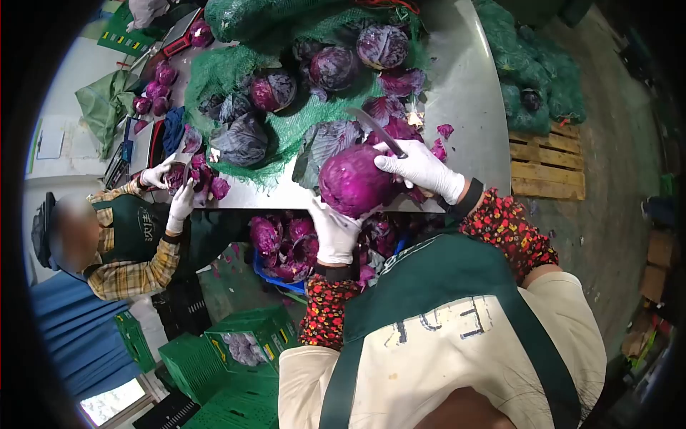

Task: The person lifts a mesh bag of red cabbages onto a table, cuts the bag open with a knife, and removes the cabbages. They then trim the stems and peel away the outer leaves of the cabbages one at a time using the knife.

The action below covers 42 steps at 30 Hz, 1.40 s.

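Observation:
My left hand (pixel 334 230), in a white glove, supports a peeled red cabbage (pixel 351 184) from its near left side, at the table's front edge. In my white-gloved right hand (pixel 423 171) is a knife (pixel 376 130), its blade pointing up and to the left above the cabbage. The fingers of that hand also rest against the cabbage's right side. Behind it lie a large loose outer leaf (pixel 325 146) and more purple leaves (pixel 384 109). Unpeeled cabbages (pixel 334 68) sit on a green mesh bag (pixel 214 79) farther back.
Below the table edge, a blue crate (pixel 286 284) holds purple leaves. On the left a co-worker (pixel 136 243) handles a cabbage and a knife. Green crates (pixel 243 336) stand at lower left. Filled mesh bags (pixel 532 71) lie on a wooden pallet (pixel 547 164) at right.

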Motion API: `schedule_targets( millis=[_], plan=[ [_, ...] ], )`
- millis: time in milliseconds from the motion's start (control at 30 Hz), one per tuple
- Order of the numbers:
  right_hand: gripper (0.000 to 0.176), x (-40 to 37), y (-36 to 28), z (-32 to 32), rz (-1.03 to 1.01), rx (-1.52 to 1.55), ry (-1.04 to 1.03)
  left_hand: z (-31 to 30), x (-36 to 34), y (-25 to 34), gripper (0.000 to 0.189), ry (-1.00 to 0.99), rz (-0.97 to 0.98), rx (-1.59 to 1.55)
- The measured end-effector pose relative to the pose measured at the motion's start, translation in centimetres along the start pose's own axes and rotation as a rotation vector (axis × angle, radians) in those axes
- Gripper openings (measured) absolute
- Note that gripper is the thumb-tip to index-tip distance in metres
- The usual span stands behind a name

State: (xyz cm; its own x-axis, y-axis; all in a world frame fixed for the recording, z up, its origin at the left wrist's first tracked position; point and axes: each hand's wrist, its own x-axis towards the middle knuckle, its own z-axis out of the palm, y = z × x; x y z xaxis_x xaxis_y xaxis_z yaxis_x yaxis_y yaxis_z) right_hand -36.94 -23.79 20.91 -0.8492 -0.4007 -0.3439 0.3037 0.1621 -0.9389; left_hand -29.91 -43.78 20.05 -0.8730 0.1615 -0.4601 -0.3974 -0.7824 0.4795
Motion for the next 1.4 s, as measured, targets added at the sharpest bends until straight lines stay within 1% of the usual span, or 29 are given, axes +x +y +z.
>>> schedule_targets(
  millis=[33,100,133,200,233,267,333,367,400,433,667,733,767,800,833,867,933,1000,1033,1100,1133,1167,1200,1233,1267,1300,1333,1367,1400],
  plan=[
    [0.042,-0.2,0.2,0.1,0.002,0.002,0.000,-0.4,-0.1,0.2,0.084,-0.007,-0.020,0.024],
    [0.031,-0.7,0.5,0.2,-0.002,0.118,0.025,-1.7,0.6,-0.6,0.086,0.084,-0.121,0.070],
    [0.024,-0.6,0.5,-0.1,-0.031,0.138,-0.007,-2.2,0.9,-0.8,0.086,0.086,-0.118,0.069],
    [0.023,-0.7,0.4,0.2,-0.026,0.154,0.010,-2.3,0.4,-1.5,0.080,0.006,-0.123,0.000],
    [0.023,-0.8,0.3,0.3,-0.022,0.166,0.030,-2.3,0.0,-1.9,0.080,0.010,-0.122,-0.002],
    [0.022,-0.9,-0.1,0.1,-0.021,0.143,0.025,-1.8,-0.6,-2.2,0.079,-0.124,0.049,0.171],
    [0.022,-1.2,-0.4,0.2,-0.032,0.148,0.037,-1.9,-0.9,-2.8,0.078,-0.260,0.224,0.342],
    [0.021,-1.3,-0.5,0.2,-0.044,0.156,0.050,-2.6,-0.6,-3.2,0.078,-0.227,0.311,0.479],
    [0.021,-1.4,-0.6,0.1,-0.046,0.154,0.050,-3.4,-0.3,-3.6,0.085,-0.192,0.399,0.616],
    [0.020,-1.5,-0.6,0.0,-0.030,0.154,0.039,-4.0,-0.1,-3.9,0.099,-0.153,0.487,0.753],
    [0.023,-2.2,-0.7,0.4,-0.068,0.190,-0.009,-5.6,0.7,-2.6,0.098,-0.278,0.435,0.874],
    [0.024,-2.4,-1.0,0.4,-0.104,0.187,0.029,-4.6,1.3,-1.5,0.086,-0.230,0.297,0.479],
    [0.021,-2.5,-0.5,0.1,-0.060,0.183,0.062,-3.7,1.6,0.8,0.088,-0.224,0.433,0.649],
    [0.020,-2.2,0.0,-0.3,-0.107,0.193,0.084,-2.8,2.0,3.2,0.089,-0.195,0.573,0.817],
    [0.020,-1.8,0.6,-0.4,-0.071,0.217,0.160,-2.0,1.8,6.2,0.099,-0.114,0.879,1.348],
    [0.018,-1.3,1.7,-1.0,-0.064,0.242,0.183,-3.4,3.8,7.8,0.112,-0.002,0.898,0.856],
    [0.020,-0.7,4.2,-2.2,-0.053,0.222,0.256,-1.3,4.3,13.9,0.097,-0.051,1.148,0.918],
    [0.021,-1.0,6.3,-3.3,-0.028,0.217,0.306,0.9,5.8,19.9,0.082,-0.172,0.929,0.730],
    [0.020,-1.0,7.4,-3.7,-0.009,0.215,0.332,0.0,7.4,22.1,0.084,-0.036,1.120,0.942],
    [0.020,-1.3,8.2,-4.0,0.046,0.197,0.359,-1.8,10.8,26.6,0.088,0.445,1.458,1.348],
    [0.021,-1.4,8.6,-4.0,0.066,0.225,0.378,-1.4,10.7,28.0,0.084,0.452,1.329,1.395],
    [0.020,-1.5,8.5,-3.9,0.070,0.224,0.370,-3.8,12.6,29.4,0.077,0.474,1.074,1.142],
    [0.019,-1.7,8.3,-3.9,0.075,0.219,0.371,-6.7,14.8,31.2,0.074,0.528,0.971,1.064],
    [0.019,-1.8,8.3,-3.8,0.083,0.216,0.377,-9.6,16.4,32.7,0.072,0.604,0.927,1.153],
    [0.019,-1.8,8.4,-3.9,0.087,0.197,0.387,-12.7,17.7,34.2,0.069,0.707,0.906,1.443],
    [0.020,-1.8,8.3,-3.9,0.088,0.205,0.385,-14.9,18.3,35.0,0.067,0.801,0.899,1.826],
    [0.020,-1.7,9.0,-4.3,0.113,0.221,0.394,-16.7,19.2,35.2,0.065,0.836,0.869,1.928],
    [0.020,-1.3,9.3,-4.4,0.125,0.233,0.385,-17.3,19.4,35.3,0.062,0.843,0.850,1.864],
    [0.020,-0.8,9.7,-4.5,0.149,0.228,0.377,-16.6,20.3,35.3,0.055,0.743,0.828,0.959]
  ],
)
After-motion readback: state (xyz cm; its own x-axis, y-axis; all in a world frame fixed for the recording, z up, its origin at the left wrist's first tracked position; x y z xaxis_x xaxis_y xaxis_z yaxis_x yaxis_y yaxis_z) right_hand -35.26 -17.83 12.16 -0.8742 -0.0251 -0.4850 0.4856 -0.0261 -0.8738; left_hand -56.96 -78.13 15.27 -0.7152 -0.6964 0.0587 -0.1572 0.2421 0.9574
